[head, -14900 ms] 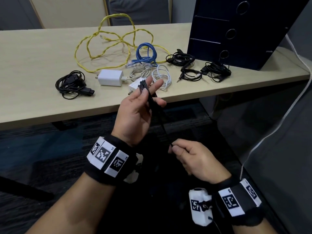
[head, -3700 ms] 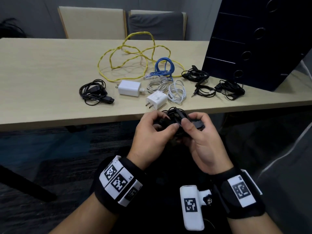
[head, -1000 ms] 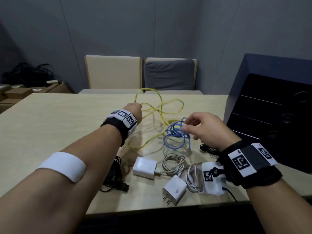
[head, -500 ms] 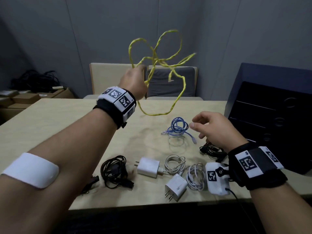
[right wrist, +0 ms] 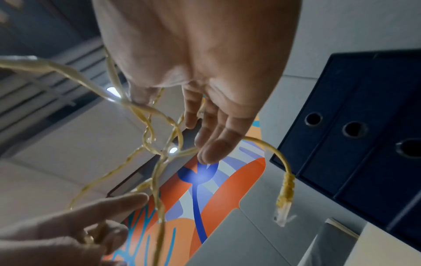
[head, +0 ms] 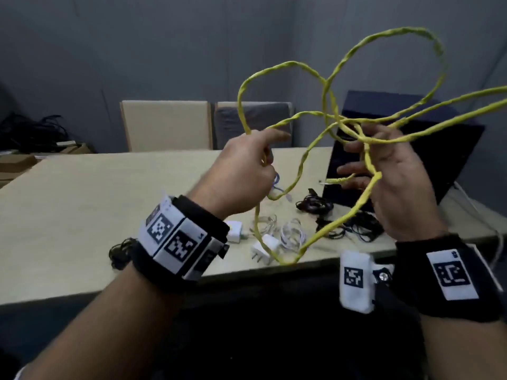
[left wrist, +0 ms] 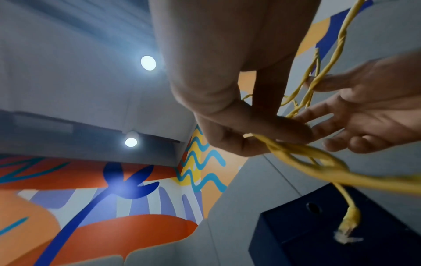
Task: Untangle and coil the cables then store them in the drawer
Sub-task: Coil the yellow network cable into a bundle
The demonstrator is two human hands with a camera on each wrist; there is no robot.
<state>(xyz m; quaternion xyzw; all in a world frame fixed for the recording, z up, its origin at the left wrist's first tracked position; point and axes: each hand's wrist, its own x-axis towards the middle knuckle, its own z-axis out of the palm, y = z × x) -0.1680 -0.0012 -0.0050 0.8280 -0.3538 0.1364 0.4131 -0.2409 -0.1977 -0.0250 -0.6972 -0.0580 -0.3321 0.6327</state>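
Your left hand (head: 244, 171) grips the tangled yellow cable (head: 333, 124) with fingers curled around a strand, lifted above the worktop (head: 82, 204). Your right hand (head: 395, 182) has its fingers spread and nearly straight, with several loops draped across them. One plug end (right wrist: 284, 201) dangles free beside the dark drawer unit (head: 450, 149). Black cables (head: 315, 205), white chargers (head: 267, 246) and white cables lie on the worktop below.
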